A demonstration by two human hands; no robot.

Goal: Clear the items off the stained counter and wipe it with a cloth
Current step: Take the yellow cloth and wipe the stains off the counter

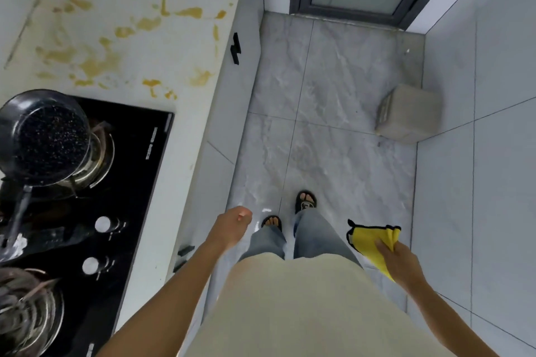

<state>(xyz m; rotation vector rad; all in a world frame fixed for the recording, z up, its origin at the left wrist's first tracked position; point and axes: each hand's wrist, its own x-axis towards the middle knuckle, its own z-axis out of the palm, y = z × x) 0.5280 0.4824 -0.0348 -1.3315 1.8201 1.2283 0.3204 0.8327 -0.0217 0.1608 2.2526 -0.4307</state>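
- The right hand (401, 259), at the lower right of the frame, pinches a yellow cloth (372, 243) with dark edging; the fingers curl round one folded end and the rest of the cloth spreads out to the left and above the hand, over the floor.
- The left hand (232, 226), at lower centre, hangs over the floor just beside the bench front, fingers loosely curled and holding nothing.
- The bench (185, 46) fills the upper left of the frame; its pale top is smeared with yellow-brown stains (98, 63) from the far end down to the edge of the stove.
- A black glass stove (139, 182) is set into the bench at the left; a dark speckled pan (43, 139) sits tilted on the upper burner, its handle pointing toward the lower left.
- A second pot (26, 313) shows at the lower left corner, partly cut off by the frame.
- Two round knobs (103, 224) lie on the stove's front part.
- On the grey tiled floor (333, 95) a small beige bin (409, 113) stands against the right wall.
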